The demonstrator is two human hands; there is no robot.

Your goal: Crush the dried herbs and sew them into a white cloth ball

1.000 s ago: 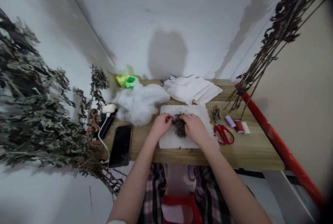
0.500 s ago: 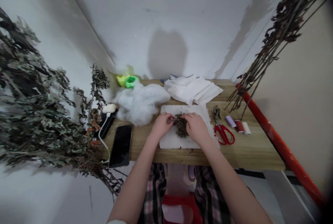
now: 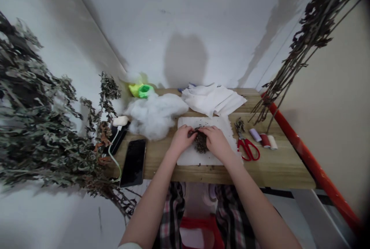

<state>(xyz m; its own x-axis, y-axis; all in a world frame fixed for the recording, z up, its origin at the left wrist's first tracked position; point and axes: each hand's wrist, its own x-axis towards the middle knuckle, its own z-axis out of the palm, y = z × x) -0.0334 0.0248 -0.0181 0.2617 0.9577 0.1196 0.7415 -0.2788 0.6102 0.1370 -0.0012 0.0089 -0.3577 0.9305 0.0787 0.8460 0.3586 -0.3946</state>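
Note:
A clump of crumbled dark dried herbs lies on a white paper sheet, with loose bits scattered around it. My left hand pinches the clump's left edge with its fingertips. My right hand presses over its right side, hiding part of it. Both hands rest on the sheet, which lies on a wooden tabletop.
Beyond the sheet lie white cotton wadding and folded white cloth. Red-handled scissors and thread spools lie right; a phone lies left. Dried plant bundles hang left, and others hang right.
My left hand has shifted slightly right, closer to the clump and my right hand. The clump looks a little more covered. The items on the table stay in place.

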